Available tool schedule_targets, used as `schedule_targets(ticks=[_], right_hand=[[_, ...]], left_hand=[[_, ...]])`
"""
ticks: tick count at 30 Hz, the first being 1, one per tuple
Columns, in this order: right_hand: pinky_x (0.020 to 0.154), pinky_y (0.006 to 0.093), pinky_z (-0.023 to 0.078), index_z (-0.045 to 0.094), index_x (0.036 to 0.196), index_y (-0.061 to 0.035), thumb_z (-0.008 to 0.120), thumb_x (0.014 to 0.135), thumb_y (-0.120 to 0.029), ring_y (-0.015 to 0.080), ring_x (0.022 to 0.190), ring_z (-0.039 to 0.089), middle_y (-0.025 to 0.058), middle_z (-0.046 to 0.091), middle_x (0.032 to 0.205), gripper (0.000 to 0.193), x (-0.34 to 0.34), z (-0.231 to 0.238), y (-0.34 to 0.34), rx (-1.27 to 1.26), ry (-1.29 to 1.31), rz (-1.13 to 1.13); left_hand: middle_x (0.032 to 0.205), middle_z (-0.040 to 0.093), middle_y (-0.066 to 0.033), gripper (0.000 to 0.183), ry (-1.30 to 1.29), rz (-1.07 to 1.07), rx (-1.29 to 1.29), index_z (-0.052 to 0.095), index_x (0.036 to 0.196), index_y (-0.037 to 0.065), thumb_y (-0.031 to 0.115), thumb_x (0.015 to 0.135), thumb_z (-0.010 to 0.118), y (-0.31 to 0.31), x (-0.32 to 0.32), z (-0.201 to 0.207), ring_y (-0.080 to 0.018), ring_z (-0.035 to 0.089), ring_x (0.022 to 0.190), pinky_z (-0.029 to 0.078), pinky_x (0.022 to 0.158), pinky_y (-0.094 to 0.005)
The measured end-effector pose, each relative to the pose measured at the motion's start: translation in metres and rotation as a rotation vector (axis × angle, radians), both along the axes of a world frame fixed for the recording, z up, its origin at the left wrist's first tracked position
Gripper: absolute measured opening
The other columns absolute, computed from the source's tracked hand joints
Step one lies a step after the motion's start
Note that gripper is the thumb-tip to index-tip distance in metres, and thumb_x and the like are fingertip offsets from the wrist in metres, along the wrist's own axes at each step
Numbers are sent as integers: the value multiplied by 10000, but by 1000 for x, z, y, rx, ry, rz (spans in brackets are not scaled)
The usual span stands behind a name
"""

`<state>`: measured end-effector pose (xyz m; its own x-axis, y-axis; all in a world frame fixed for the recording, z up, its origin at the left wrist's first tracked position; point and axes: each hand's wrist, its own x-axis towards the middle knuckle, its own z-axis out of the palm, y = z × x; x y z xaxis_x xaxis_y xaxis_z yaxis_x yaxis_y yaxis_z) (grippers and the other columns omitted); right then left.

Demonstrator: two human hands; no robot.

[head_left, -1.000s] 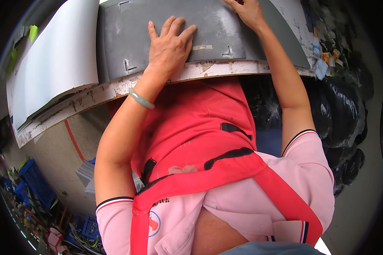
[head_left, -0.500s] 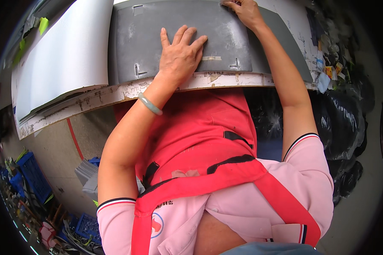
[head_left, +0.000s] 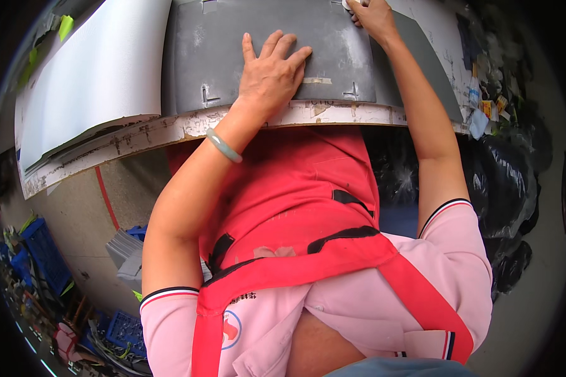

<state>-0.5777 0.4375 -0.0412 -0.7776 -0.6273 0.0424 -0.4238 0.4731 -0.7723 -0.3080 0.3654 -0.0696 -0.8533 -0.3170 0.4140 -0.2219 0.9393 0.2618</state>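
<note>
A dark grey flat panel (head_left: 233,50) lies on the worktable, with whitish smudges and small L-shaped cut-outs near its corners. My left hand (head_left: 271,72) rests on it, palm down with fingers spread. At the panel's far right corner, my right hand (head_left: 374,20) is closed on a small white piece (head_left: 346,5), mostly hidden by the fingers; its kind cannot be made out. A strip of tan tape (head_left: 317,80) sticks to the panel near its front edge. Another dark grey sheet (head_left: 415,69) extends from under the panel's right side.
A large white sheet (head_left: 100,75) curls up at the left. The table's worn white front edge (head_left: 188,127) runs before me. Black plastic bags (head_left: 506,182) lie at the right, below small scraps and packets (head_left: 489,110). Blue crates (head_left: 46,254) stand on the floor at the left.
My right hand has shifted slightly right at the far corner, and the white piece now shows between its fingers. My left hand stays spread on the panel.
</note>
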Motion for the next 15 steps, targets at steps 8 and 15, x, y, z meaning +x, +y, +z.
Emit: schedule_targets(ticks=[8,15], right_hand=[[503,310,500,606,1041,5,598,890,-106,138,552,602,84,633,700,187,7,29,-6,242,10,63],[616,219,514,690,1114,-40,688,955,-254,52,665,587,-10,658,810,266,21,13,77,60,-130,111]], left_hand=[[1310,574,-18,301,19,2,-5,660,1249,247,254,951,615,0,0,-2,-241,490,1319,310,1094,-670],[1327,573,-11,316,-7,-21,-3,652,1267,260,267,955,605,3,-5,-2,-234,485,1331,297,1106,-665]])
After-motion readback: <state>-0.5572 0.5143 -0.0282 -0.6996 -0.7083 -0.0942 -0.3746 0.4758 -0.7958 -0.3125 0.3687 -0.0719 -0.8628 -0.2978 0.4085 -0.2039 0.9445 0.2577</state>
